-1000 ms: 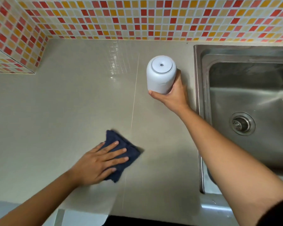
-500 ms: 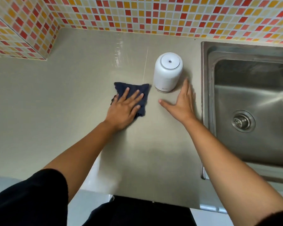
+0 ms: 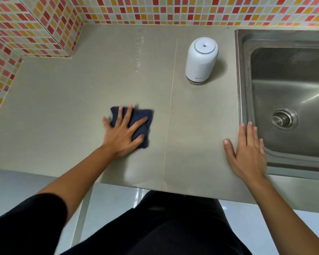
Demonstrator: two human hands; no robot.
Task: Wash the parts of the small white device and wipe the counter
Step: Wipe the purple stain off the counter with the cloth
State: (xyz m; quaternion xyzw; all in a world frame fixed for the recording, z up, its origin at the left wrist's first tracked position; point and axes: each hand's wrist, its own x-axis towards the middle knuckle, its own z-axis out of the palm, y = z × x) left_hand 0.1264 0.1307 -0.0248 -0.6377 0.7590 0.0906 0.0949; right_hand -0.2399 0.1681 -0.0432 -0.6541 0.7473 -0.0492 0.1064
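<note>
One grey-beige worktop (image 3: 81, 100) carries everything, with a thin seam running front to back between the two hands. Behind it and on the left stand walls of small red, orange and cream mosaic tiles (image 3: 191, 11). One steel sink (image 3: 291, 74) is set into the worktop at the right, its rim lying under the fingertips of the right hand, and its single round drain (image 3: 284, 117) lies just beyond those fingertips.

One small white device (image 3: 201, 60) stands upright on the worktop, well beyond both hands and nearer the right one, close beside the sink's left rim; its top shows one small hole in the middle. Neither hand touches it.

One dark blue cloth (image 3: 136, 115), folded to a rough square, lies flat on the worktop left of the seam. The left hand (image 3: 122, 135) presses down on it with fingers spread wide, not gripping it. The right hand (image 3: 247, 153) lies flat and empty, fingers close together, on the worktop at the sink's edge, well apart from the left hand.
</note>
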